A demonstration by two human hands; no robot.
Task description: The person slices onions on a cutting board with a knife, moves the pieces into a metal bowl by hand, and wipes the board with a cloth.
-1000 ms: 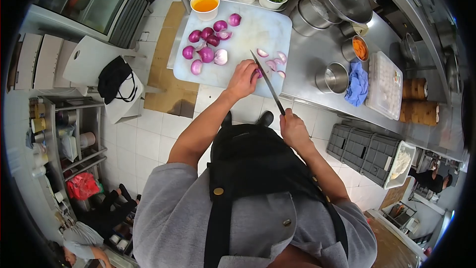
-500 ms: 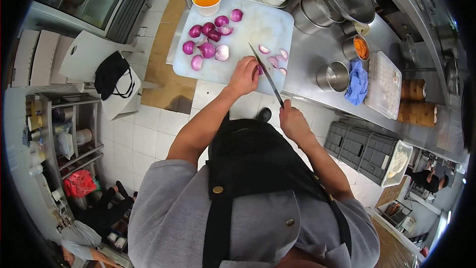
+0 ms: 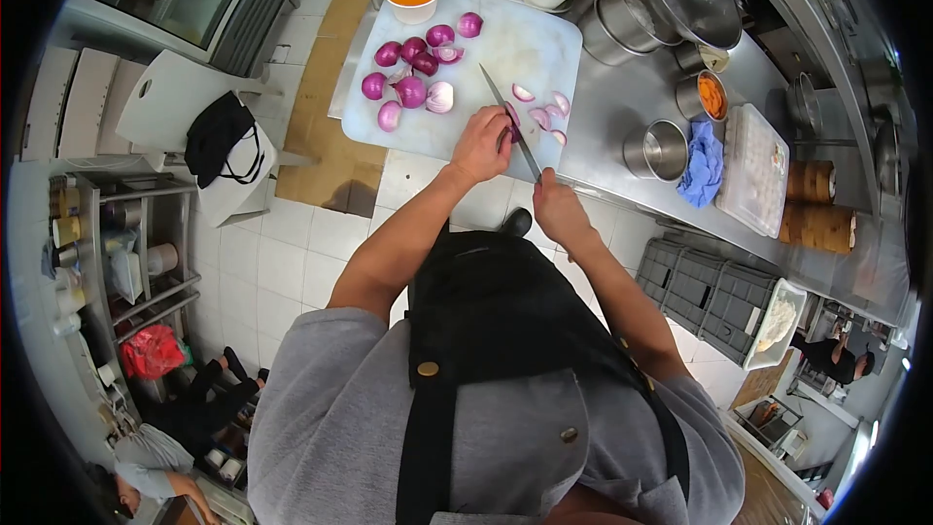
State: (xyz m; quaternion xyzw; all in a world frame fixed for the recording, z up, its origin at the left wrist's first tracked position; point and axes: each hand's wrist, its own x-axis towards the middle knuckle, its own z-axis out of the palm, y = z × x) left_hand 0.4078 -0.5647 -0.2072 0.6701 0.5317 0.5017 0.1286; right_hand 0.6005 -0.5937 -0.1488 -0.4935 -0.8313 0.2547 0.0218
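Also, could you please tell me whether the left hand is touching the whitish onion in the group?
Apart: the head view shows bare cutting board between the left hand and the whitish onion.

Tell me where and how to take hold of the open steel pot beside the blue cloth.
Grip the steel pot by its rim, on the side facing the cutting board, coming from above with thumb inside and fingers outside. It stands upright with its round mouth open, and no handle shows. That side looks free, while the blue cloth lies close against the opposite one.
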